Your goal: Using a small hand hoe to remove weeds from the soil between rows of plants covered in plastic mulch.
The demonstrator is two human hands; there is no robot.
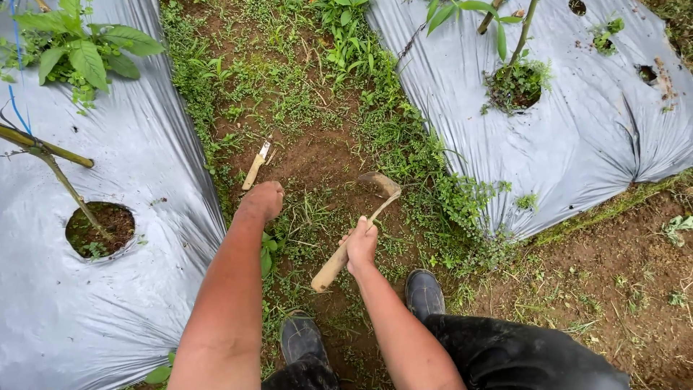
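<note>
My right hand point(360, 245) grips the wooden handle of a small hand hoe point(355, 231), whose curved metal blade point(380, 183) hangs over the weedy soil of the furrow. My left hand point(261, 200) is closed into a fist, low against the ground among the weeds; whether it holds any is hidden. A small knife with a pale wooden handle point(254, 167) lies on the soil just beyond my left hand. My two dark rubber boots point(424, 290) stand on the furrow below the hands.
Silver plastic mulch point(130, 159) covers raised beds left and right point(577, 130) of the furrow, with round planting holes point(99, 229) holding plants. A bamboo stake point(43, 146) leans at left. Bare brown soil point(621, 267) lies at lower right.
</note>
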